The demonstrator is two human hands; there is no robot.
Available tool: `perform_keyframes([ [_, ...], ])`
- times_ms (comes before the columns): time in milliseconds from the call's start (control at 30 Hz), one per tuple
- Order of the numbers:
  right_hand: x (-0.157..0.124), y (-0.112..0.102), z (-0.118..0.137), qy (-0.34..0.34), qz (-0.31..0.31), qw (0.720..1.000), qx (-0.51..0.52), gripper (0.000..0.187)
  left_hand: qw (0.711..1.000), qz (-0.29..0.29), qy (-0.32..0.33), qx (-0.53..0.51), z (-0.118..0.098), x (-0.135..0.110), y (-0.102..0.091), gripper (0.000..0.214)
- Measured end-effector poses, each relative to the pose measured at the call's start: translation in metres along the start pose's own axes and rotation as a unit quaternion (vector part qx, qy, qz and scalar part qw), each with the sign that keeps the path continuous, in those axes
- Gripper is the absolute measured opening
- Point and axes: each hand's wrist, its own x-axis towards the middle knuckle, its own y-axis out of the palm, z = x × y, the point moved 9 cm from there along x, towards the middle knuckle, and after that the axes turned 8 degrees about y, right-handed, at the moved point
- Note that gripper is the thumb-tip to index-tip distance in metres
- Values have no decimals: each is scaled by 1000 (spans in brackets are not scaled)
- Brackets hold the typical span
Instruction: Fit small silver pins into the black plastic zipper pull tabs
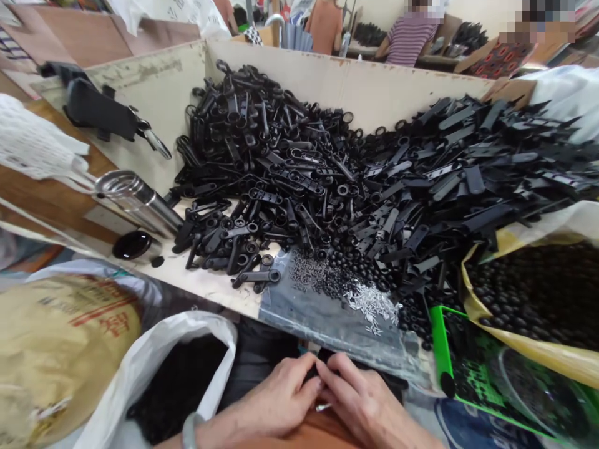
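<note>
Left hand (276, 396) and right hand (362, 399) meet low over an orange lap (318, 433), forearms angled inward and wrists slightly bent; a pale bangle (189, 430) circles the left wrist; the fingertips (318, 381) of both hands press close together around a silver pin (324, 407), which pokes out below them; which hand grips it, I cannot tell, as the fingers hide most of it. The step in hand looks like fine finger work on one small piece; it calls for a steady, close pinch. Beyond the hands, a plastic sheet (327, 324) on the tabletop (219, 290) carries more silver pins (372, 305) and black beads (349, 280); black zipper pulls (276, 181) are heaped behind them, beside flat black tabs (468, 168). A white bag (178, 386) of dark parts sits by the left hand; a green tray (449, 337) lies near the right, below a yellow-lined bag (538, 293) of black beads.
</note>
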Motion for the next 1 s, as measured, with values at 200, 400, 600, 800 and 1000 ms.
perform_keyframes([
  [200, -15, -2, 10, -9, -66, 997, -28, 32, 999, 16, -24, 40, 6, -5, 11, 20],
  [400, -19, -8, 17, -13, -68, 997, -36, 32, 998, 29, -22, 48, -12, -9, 6, 20],
  [600, -23, -11, 21, -18, -75, 996, -45, 31, 998, 31, -18, 49, -18, -10, 5, 20],
  [800, -24, -11, 20, -9, -93, 995, -21, 28, 999, 23, -14, 48, -8, -12, 10, 26],
  [1000, -24, -4, 22, -26, -68, 997, -41, 30, 998, 39, -4, 50, -14, -11, 9, 27],
])
